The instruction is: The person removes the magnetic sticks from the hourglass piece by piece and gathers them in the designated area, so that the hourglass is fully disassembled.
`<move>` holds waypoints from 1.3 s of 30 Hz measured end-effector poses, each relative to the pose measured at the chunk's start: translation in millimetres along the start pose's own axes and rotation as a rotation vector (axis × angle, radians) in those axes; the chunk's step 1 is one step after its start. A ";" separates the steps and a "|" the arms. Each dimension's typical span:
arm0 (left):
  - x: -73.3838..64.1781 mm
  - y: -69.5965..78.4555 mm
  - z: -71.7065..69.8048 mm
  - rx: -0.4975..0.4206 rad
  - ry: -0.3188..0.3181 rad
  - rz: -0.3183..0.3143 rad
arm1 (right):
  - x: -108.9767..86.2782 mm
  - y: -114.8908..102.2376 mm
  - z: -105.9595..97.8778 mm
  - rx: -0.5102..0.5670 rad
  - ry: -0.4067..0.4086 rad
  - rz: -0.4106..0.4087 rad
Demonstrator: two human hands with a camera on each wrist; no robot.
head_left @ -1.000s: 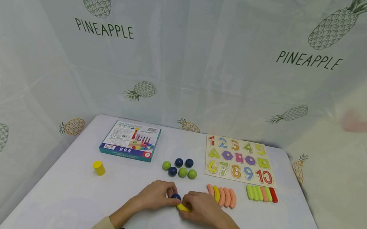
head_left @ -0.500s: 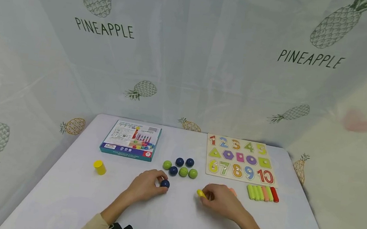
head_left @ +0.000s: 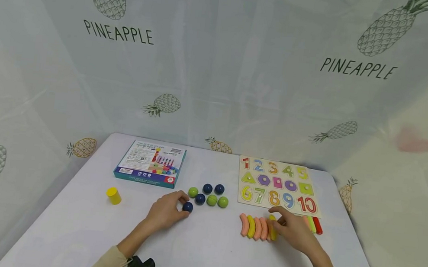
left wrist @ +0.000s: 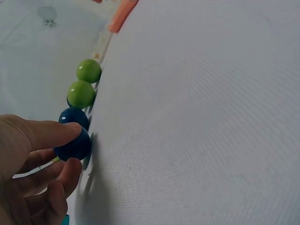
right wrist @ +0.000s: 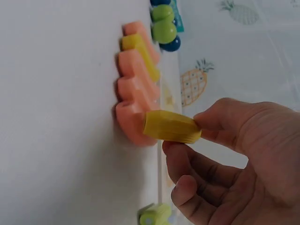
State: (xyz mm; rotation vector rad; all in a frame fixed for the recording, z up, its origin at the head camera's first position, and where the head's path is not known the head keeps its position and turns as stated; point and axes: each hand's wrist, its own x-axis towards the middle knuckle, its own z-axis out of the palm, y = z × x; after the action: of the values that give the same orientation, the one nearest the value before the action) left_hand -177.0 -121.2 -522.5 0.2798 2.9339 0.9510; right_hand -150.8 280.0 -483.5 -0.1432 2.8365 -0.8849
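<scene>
My left hand [head_left: 164, 211] pinches a dark blue ball [left wrist: 75, 146] between thumb and fingers, just in front of a cluster of blue balls and green balls [head_left: 211, 200] on the table. With thumb and fingertips my right hand [head_left: 295, 231] holds a yellow banana-shaped piece [right wrist: 171, 126]. That piece is at the right end of a row of curved orange pieces [head_left: 256, 228], where another yellow curved piece [head_left: 251, 227] also lies. The right wrist view shows its near end overlapping the last orange piece; whether they touch I cannot tell.
A flat toy box [head_left: 152, 163] lies back left, with a yellow cylinder [head_left: 114, 195] before it. Back right is a number puzzle board [head_left: 279, 186]. Short sticks, one of them red [head_left: 317, 225], are partly hidden behind the right hand.
Both hands have parted from the front middle. The left hand moved left and back with the blue ball, towards the cluster. The right hand carried the yellow piece right, to the row's end.
</scene>
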 end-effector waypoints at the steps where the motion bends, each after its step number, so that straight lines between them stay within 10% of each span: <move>1: 0.1 -0.2 -0.5 0.003 0.005 -0.001 | -0.2 3.0 0.0 -0.001 -0.004 0.006; 39: 11.8 -0.4 -1.0 0.005 0.084 -0.016 | 0.3 24.7 7.2 -0.021 -0.001 0.094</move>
State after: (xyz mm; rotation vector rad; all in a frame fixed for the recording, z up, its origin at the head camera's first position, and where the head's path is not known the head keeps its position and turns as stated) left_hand -188.8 -119.9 -521.8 0.2215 3.0094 0.9772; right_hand -150.8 296.2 -503.4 -0.0128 2.8266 -0.8350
